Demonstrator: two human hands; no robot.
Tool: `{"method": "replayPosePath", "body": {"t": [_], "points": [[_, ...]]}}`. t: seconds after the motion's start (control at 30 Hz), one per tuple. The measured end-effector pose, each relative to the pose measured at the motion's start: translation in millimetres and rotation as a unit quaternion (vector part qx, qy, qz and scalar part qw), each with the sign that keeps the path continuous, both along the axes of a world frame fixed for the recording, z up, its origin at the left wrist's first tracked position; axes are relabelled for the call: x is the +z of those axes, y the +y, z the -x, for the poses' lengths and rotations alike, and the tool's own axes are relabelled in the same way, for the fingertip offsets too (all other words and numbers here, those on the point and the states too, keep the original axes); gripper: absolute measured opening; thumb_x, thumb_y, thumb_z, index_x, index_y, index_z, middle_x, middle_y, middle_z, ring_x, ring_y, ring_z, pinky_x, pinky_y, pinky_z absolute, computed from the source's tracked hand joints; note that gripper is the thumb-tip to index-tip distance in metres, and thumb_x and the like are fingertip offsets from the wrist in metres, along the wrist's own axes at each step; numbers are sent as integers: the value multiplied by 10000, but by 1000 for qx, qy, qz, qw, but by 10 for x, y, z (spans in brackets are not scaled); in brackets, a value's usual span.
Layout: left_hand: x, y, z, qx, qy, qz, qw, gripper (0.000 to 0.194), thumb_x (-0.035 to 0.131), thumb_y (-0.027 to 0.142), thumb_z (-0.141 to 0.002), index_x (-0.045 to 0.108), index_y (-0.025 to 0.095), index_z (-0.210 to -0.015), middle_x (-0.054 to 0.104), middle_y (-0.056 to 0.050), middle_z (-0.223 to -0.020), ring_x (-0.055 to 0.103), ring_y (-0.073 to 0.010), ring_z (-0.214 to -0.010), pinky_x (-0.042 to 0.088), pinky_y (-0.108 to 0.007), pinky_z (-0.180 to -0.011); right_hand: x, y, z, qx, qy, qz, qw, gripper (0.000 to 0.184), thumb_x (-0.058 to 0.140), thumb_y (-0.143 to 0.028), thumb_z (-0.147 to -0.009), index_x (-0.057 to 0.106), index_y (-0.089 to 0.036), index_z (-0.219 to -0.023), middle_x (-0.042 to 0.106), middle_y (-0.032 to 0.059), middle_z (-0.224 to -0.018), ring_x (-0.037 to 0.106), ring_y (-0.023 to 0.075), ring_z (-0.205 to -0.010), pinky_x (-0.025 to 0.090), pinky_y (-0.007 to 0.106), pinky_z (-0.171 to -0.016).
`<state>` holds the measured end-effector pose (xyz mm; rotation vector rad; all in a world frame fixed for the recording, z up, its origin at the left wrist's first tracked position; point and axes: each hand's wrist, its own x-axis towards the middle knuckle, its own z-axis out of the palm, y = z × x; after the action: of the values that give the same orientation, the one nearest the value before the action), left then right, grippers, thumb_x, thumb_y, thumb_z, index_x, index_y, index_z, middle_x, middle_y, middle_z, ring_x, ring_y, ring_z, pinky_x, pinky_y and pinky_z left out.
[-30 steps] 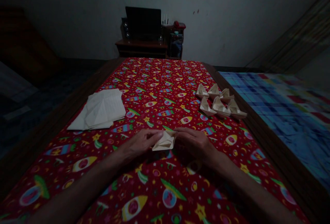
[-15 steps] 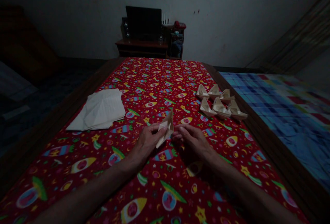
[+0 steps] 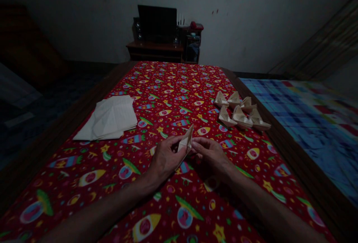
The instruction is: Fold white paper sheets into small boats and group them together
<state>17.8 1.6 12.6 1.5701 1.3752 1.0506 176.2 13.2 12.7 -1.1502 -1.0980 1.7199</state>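
My left hand [image 3: 165, 158] and my right hand [image 3: 210, 153] both pinch a small folded cream paper piece [image 3: 187, 141], which stands on edge between them just above the red patterned cloth [image 3: 173, 97]. A stack of flat white paper sheets [image 3: 110, 118] lies to the left of my hands. Several finished folded paper boats [image 3: 242, 110] sit in a cluster at the right side of the cloth.
The cloth covers a long wooden table with dark bare edges [image 3: 282, 138]. A blue checked surface [image 3: 304, 116] lies to the right. Against the far wall stands a low wooden cabinet [image 3: 155, 51] with a dark screen [image 3: 157, 23]. The room is dim.
The folded paper lay flat between my hands a second ago. It has been raised and turned upright, and both hands have closed in around it.
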Motion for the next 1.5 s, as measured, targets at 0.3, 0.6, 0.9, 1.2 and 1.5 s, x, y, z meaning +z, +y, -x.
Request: {"method": "replayPosePath", "body": {"t": [0.3,0.6,0.9,1.2,1.5], "points": [[-18,-1,8,-2,4,-2,1000,357,575,234,-749,670,157,-1085,713,-48,-917,641,-173,-740,499,-242,-659,120,-32,8,49,-42,-23,998,393,712,-499,-649,672,-159,-843,643,1,-667,531,80,-501,416,181,-472],[-77,17,-9,-31,-72,44,996,379,572,238,-737,652,111,-1085,704,-74,-967,654,-199,-810,518,-265,-706,-22,-56,4,34,-128,-161,978,302,504,-417,-834,675,-175,-777,589,-21,-613,515,107,-540,387,193,-492],[-87,20,20,-34,-16,26,999,262,545,249,-744,697,145,-929,695,-39,-802,626,-164,-684,478,-228,-587,-19,-108,-18,-5,-358,-257,898,256,466,-277,-793,567,-166,-585,523,-22,-500,469,96,-446,327,197,-451],[64,45,57,-79,-131,184,971,290,607,346,-692,638,125,-878,650,-9,-626,600,-142,-525,433,-208,-470,20,-119,-30,-27,-445,-287,848,240,495,-244,-735,464,-179,-506,442,-40,-443,428,81,-409,257,195,-427],[106,41,136,-155,-185,231,943,315,597,321,-712,656,116,-943,664,-39,-730,594,-136,-588,434,-211,-533,2,-130,-32,-14,-433,-267,861,240,477,-248,-724,428,-177,-500,396,-45,-443,385,72,-417,228,193,-424]]}}
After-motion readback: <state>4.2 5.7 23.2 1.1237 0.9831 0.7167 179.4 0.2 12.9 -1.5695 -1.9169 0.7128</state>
